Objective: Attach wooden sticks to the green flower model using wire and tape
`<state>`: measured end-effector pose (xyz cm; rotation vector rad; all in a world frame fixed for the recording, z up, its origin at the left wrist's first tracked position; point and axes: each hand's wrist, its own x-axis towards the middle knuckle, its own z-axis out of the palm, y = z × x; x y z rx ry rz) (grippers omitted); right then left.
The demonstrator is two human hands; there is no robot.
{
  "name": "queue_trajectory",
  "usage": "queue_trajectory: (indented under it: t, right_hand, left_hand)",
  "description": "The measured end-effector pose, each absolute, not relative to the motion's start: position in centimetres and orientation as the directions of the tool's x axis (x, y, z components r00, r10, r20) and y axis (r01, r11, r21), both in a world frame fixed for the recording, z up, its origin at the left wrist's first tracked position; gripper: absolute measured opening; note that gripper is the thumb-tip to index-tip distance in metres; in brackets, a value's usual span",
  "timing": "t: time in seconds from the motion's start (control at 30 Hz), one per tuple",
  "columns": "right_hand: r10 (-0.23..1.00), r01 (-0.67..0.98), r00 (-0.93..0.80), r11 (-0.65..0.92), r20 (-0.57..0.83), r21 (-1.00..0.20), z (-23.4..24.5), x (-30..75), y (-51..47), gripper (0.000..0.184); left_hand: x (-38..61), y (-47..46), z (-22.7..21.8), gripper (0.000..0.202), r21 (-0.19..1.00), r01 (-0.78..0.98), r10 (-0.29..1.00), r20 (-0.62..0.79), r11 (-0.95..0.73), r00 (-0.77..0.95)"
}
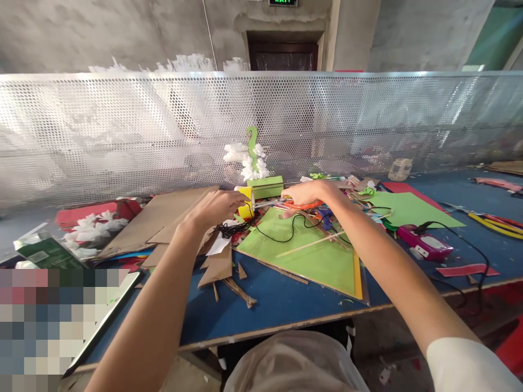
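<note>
Right hand [305,193]: grip is wrapping around orange-handled scissors [304,205]. Left hand [218,208]: fingers are overlapping yellow roll [246,210], grip's closure being indiscernible.

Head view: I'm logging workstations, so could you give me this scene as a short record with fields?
Left hand: at a yellow roll, grip unclear
Right hand: holding orange-handled scissors, blades towards the roll
Surface: blue table
Nearer than the scissors: green sheet
Behind: green box, perforated metal screen
Left side: brown cardboard
Right side: magenta device
</note>
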<state>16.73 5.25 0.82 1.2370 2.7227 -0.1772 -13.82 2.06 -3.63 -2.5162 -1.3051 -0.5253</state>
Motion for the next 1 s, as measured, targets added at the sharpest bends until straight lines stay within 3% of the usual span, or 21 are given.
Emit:
queue_trajectory:
  t: [0.17,0.47,0.67,1.0]
  right_hand:
    - [0.737,0.76,-0.636,0.65,-0.23,-0.017,0.6,16.5,5.3,0.066]
    - [0.757,0.76,-0.641,0.649,-0.129,0.036,0.8,15.2,4.2,0.063]
    - [0.749,0.746,-0.663,0.66,0.005,0.091,0.5,15.1,4.3,0.049]
    - [0.691,0.694,-0.72,0.718,0.068,0.055,-0.3,16.2,6.2,0.058]
  left_hand:
    - [-13.4,1.5,-3.3,0.029,-0.057,0.846,0.746,0.444,-0.53,0.497]
    - [-13.3,2.0,-3.3,0.03,0.0,0.818,0.745,0.412,-0.576,0.525]
    - [-13.2,1.9,-3.5,0.03,0.004,0.825,0.746,0.43,-0.565,0.509]
    - [-13.5,2.1,-3.8,0.028,0.034,0.846,0.765,0.446,-0.533,0.464]
